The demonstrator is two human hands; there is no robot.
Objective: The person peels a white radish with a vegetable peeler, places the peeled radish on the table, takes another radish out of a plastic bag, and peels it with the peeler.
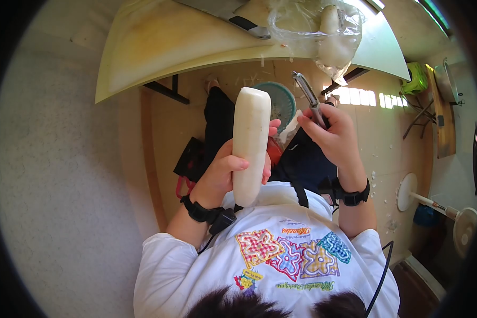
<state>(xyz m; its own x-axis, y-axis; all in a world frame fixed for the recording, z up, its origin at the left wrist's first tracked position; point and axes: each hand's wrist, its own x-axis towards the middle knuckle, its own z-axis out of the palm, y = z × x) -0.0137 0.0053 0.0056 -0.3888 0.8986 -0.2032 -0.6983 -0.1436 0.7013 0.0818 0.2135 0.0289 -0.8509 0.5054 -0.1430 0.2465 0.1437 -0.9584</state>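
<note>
A long white radish (252, 140) stands nearly upright in front of my chest, its surface pale and smooth. My left hand (230, 167) wraps round its lower half, thumb across the front and fingertips showing on the far side. To the right, my right hand (331, 130) grips a peeler (308, 93) by its dark handle, with the metal head pointing up and away from me. A thin strip of white peel (291, 126) hangs by the right fingertips. The peeler is apart from the radish. Below and beyond them sits a teal basin (282, 98), partly hidden by the radish.
A table (159, 50) spans the far side. On it lie a knife with a black handle (249, 26) and a clear plastic bag (302, 24) holding white radish, hanging over the edge. Peel scraps dot the floor. At right stand a white fan (408, 192) and a folding wooden table (444, 114).
</note>
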